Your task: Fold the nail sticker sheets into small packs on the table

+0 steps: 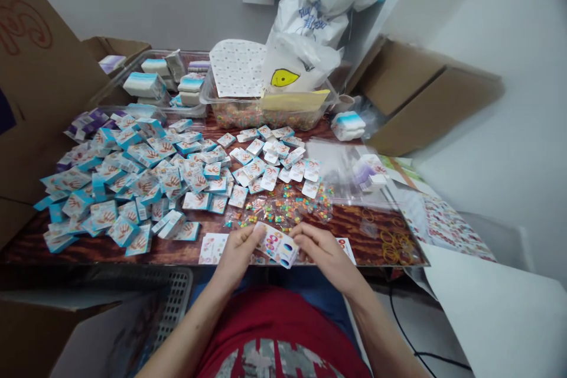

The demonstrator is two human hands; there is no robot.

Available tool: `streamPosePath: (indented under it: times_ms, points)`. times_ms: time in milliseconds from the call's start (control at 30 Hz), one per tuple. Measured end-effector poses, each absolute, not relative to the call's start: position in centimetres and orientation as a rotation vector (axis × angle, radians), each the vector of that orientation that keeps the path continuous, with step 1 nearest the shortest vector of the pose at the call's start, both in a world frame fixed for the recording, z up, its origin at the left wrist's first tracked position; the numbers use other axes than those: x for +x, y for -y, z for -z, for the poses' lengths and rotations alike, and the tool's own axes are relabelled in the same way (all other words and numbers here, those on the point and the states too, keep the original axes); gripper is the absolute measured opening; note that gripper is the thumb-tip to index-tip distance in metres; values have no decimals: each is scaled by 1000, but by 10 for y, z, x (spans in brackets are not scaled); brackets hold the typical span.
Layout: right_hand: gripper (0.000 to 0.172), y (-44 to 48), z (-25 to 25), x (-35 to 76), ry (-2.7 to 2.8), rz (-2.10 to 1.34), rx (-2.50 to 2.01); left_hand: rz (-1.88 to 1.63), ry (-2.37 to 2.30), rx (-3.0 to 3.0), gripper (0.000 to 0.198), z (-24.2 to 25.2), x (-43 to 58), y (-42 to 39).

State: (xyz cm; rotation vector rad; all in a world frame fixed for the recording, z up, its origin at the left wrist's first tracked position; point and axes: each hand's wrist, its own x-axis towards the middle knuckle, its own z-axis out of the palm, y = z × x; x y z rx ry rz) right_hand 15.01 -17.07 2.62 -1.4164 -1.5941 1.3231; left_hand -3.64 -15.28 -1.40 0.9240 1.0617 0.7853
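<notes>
Wood-grain bench seen from above, cardboard flaps on both sides; printed card is pinched at its edges between left hand and right hand, so both grips are closed on it, just above the bench's near edge; one loose card is lying just left of the left hand, another just right of the right hand; clear bag of small coloured pieces is placed just ahead of the hands; white cards are scattered beyond it; blue-edged packets are heaped to the left; gold rubber bands are laid to the right; clear tub of coloured pieces is set at the back, white plastic bag propped against it; stacked packs are held in a clear tray beside it.
</notes>
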Motion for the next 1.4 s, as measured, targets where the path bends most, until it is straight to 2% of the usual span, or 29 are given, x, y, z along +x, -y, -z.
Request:
streamPosePath:
  times_ms: [133, 300, 400, 567, 667, 800, 1000, 1133, 1400]
  points:
    - [26, 178, -30, 139, 1517, -1510, -1312, -859, -1081, 1211, 40, 3, -30, 157]
    - [32, 170, -17, 135, 1295, -1629, -1253, -688, -874, 1358, 34, -9, -30, 166]
    - [30, 155, -2, 148, 1411, -1407, -1412, -670, -989, 1249, 37, 2, -35, 164]
    - [14, 136, 21, 152, 1826, -624, -1722, -723, -1117, 1140, 40, 16, -36, 154]
    - [20, 134, 29, 139, 2030, -444, -1796, -755, -1120, 1100, 41, 16, -34, 150]
    - [11, 131, 33, 132, 2111, -375, -1819, -749, -1108, 1053, 41, 18, -34, 150]
    - [16, 132, 32, 146, 2003, -373, -1661, -757, -1125, 938, 48, 26, -37, 150]
    - [12, 135, 34, 147, 2116, -395, -1681, -779, -1143, 821, 53, 28, -35, 150]
    - [16, 136, 35, 149, 2129, -366, -1625, -812, -1161, 842, 47, 21, -37, 150]
